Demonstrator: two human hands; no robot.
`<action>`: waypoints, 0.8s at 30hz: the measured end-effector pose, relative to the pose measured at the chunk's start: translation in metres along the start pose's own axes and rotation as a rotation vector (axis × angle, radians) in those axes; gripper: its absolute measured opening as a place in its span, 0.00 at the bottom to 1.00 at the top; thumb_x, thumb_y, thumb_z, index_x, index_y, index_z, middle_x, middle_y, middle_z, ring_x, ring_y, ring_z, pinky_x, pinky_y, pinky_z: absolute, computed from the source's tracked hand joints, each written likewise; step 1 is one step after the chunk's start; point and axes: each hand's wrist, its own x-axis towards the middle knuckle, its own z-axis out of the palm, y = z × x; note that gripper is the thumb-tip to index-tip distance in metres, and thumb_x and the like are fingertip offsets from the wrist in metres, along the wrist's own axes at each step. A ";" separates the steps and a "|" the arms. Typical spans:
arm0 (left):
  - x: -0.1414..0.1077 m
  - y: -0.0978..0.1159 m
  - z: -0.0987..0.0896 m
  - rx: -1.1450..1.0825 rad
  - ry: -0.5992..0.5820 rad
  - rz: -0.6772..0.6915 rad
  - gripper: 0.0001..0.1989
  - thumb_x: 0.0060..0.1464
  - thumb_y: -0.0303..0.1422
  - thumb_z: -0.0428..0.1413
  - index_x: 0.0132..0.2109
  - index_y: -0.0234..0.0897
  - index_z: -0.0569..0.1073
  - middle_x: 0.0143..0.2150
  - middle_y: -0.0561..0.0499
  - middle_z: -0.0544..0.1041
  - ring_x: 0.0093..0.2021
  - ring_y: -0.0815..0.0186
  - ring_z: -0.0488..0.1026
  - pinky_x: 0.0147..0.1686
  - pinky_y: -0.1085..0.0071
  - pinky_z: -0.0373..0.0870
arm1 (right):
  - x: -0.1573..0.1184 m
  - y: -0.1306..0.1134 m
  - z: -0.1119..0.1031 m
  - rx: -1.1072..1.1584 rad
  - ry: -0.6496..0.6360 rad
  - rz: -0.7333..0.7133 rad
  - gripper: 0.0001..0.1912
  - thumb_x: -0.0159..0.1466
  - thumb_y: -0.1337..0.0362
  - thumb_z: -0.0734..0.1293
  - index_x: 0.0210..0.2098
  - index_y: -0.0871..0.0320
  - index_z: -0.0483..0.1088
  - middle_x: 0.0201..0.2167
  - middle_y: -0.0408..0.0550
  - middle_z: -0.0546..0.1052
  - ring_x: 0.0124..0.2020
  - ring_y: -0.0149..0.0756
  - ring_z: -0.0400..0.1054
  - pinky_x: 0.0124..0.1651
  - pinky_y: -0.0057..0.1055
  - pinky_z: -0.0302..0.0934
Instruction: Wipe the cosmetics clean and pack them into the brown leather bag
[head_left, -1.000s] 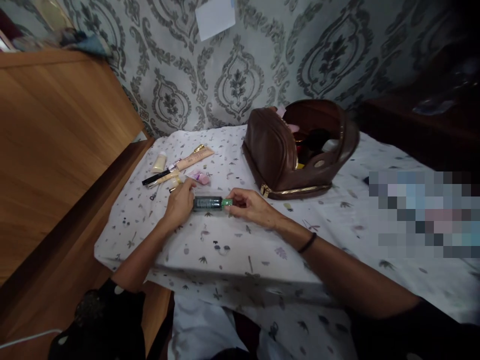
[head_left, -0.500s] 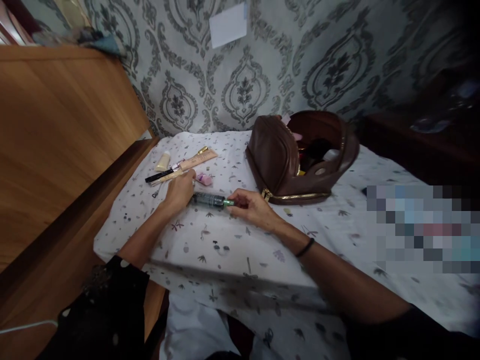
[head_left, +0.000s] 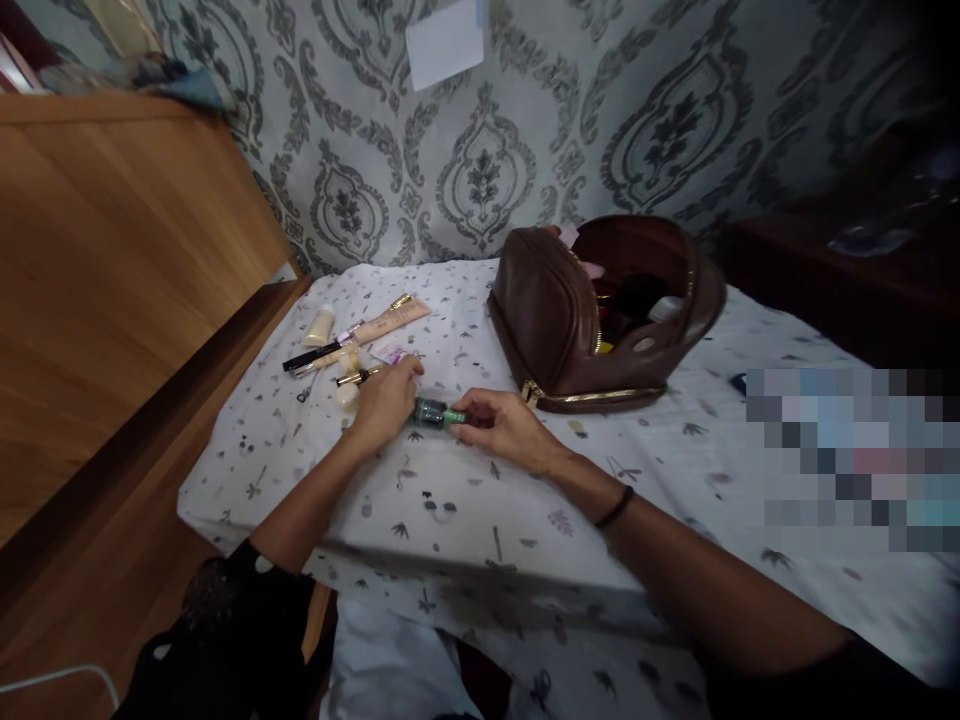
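Note:
In the head view, a slim dark bottle [head_left: 430, 412] with pale lettering and a green end lies sideways just above the bed cover. My left hand [head_left: 386, 405] is closed round its left part, which is hidden. The thumb and fingers of my right hand [head_left: 499, 428] pinch its green end. Beside my left hand are a gold-and-black tube [head_left: 360, 376], a small cream-coloured item [head_left: 346, 398] and a pink-and-white tube [head_left: 390, 353]. Farther back lie a black pencil-like stick [head_left: 311, 357], a peach squeeze tube [head_left: 394, 320] and a small cream tube [head_left: 320, 326].
A brown zip bag [head_left: 547, 320] stands unzipped behind my right hand, with several items inside. The patterned white cover [head_left: 465, 520] drops off at its front edge. A wooden panel [head_left: 135, 230] rises at the left, and a papered wall [head_left: 487, 180] closes the back.
My left hand has shifted right along the dark bottle, covering more of it. The gold-and-black tube and cream-coloured item have come into sight behind it. My right hand stays on the green end.

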 end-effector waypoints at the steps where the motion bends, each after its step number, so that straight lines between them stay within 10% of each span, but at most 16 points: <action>1: 0.001 -0.010 -0.001 -0.024 0.006 -0.017 0.17 0.54 0.21 0.46 0.45 0.41 0.73 0.38 0.50 0.79 0.41 0.58 0.74 0.44 0.64 0.67 | 0.000 -0.001 0.000 0.010 0.006 0.013 0.14 0.54 0.57 0.72 0.34 0.59 0.71 0.20 0.40 0.70 0.22 0.28 0.61 0.24 0.26 0.54; 17: 0.028 -0.045 -0.003 -0.144 0.097 -0.119 0.15 0.52 0.21 0.45 0.35 0.36 0.76 0.23 0.53 0.72 0.28 0.62 0.71 0.32 0.70 0.64 | 0.000 0.001 -0.002 -0.170 0.080 -0.093 0.14 0.55 0.62 0.71 0.41 0.58 0.73 0.22 0.39 0.70 0.23 0.29 0.62 0.26 0.26 0.56; 24: 0.022 0.007 -0.014 -0.069 0.227 -0.012 0.15 0.53 0.20 0.45 0.39 0.38 0.74 0.30 0.50 0.75 0.36 0.59 0.73 0.39 0.67 0.64 | -0.001 -0.007 -0.002 -0.178 0.086 -0.079 0.12 0.56 0.61 0.69 0.38 0.60 0.71 0.21 0.40 0.71 0.23 0.30 0.64 0.26 0.26 0.55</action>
